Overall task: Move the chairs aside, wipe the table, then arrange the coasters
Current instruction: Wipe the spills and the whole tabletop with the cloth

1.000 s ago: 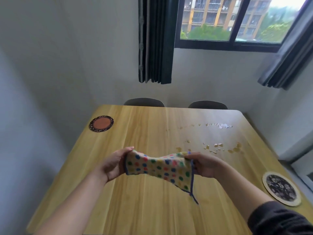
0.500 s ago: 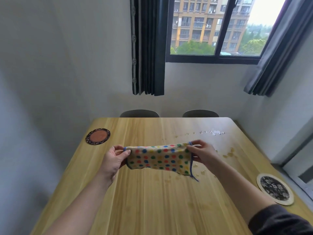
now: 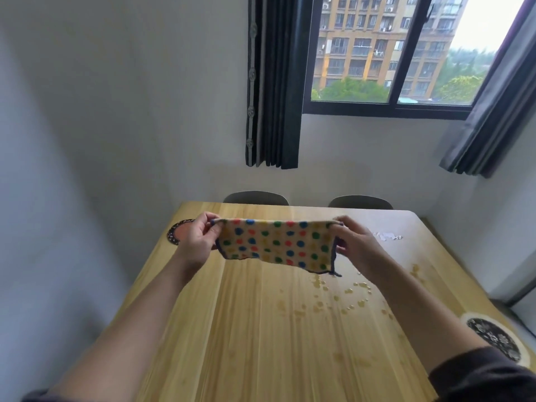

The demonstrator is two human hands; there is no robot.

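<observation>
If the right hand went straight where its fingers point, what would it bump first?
The right hand points left along the cloth it pinches, so it would probably meet the left hand first, though depth is unclear.

Home dining corner, prob. an apt. Light wood table (image 3: 261, 343) under both hands, w/ a reddish coaster (image 3: 177, 232) just behind the left hand (image 3: 195, 242) and a black-patterned coaster (image 3: 490, 338) beside the right forearm, well back from the right hand (image 3: 358, 246). Dotted dishcloth (image 3: 275, 245) pinched betw. them. Past the hands, at the table's far edge, a chair back (image 3: 255, 197) and a second chair back (image 3: 360, 202). Above those, dark curtains (image 3: 274, 82) & a window (image 3: 429, 53) looking onto a residential block (image 3: 362, 39).
</observation>
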